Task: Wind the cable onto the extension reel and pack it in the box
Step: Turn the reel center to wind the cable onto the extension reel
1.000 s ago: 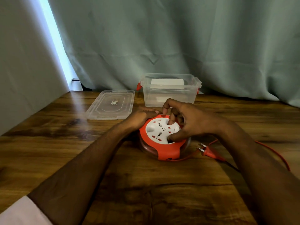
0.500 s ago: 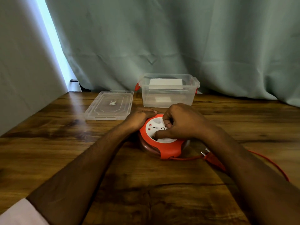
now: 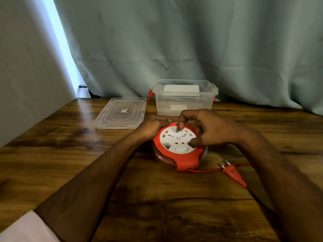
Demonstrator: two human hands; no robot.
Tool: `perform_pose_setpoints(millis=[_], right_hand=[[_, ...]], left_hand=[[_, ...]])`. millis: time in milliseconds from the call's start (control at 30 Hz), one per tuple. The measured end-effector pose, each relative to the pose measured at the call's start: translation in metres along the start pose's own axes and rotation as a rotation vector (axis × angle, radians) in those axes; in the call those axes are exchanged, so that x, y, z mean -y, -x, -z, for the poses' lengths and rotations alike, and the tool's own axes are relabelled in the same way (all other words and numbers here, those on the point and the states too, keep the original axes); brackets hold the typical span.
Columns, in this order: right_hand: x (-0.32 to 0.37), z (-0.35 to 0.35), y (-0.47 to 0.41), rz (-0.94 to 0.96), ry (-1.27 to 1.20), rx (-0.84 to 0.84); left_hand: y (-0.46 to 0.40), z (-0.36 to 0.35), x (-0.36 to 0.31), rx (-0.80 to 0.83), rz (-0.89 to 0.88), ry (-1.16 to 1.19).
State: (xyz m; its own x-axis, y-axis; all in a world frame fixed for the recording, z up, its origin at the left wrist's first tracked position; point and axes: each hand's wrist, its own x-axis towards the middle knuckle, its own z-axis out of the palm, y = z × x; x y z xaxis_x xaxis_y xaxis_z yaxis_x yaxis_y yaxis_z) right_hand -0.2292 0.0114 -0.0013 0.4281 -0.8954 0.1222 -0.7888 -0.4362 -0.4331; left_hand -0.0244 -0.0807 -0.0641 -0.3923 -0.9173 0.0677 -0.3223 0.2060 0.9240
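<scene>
Head view, the only one: extension reel (image 3: pixel 179 147) lies flat on the wooden table (image 3: pixel 87 163), white socket face up, directly in front of the open box (image 3: pixel 183 100), whose lid (image 3: pixel 120 113) rests to its left. Left hand (image 3: pixel 153 125) curls over the reel's far-left rim, bracing it. Right hand (image 3: pixel 208 130) hovers over the face, one fingertip pressed into a recess near the far edge, thumb resting on the near-right edge, other fingers loosely bent, gripping nothing. Unwound cable (image 3: pixel 206 170) leaves the reel's near side and runs rightward to the plug (image 3: pixel 232 172), so the right hand is nearer the slack.
</scene>
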Motion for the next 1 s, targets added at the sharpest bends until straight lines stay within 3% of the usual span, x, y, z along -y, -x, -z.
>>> perform_pose_setpoints(millis=[400,867,1000], right_hand=[[-0.006,-0.005,-0.002,-0.015,-0.123,0.048],[0.013,-0.019,-0.004,-0.038,0.236,-0.077],[0.013,-0.025,-0.009,-0.064,0.237,-0.118]], left_hand=[[0.002,0.002,-0.001,0.055,0.011,0.010],[0.003,0.001,-0.002,0.005,0.011,0.024],[0.003,-0.001,-0.003,0.004,0.011,0.021]])
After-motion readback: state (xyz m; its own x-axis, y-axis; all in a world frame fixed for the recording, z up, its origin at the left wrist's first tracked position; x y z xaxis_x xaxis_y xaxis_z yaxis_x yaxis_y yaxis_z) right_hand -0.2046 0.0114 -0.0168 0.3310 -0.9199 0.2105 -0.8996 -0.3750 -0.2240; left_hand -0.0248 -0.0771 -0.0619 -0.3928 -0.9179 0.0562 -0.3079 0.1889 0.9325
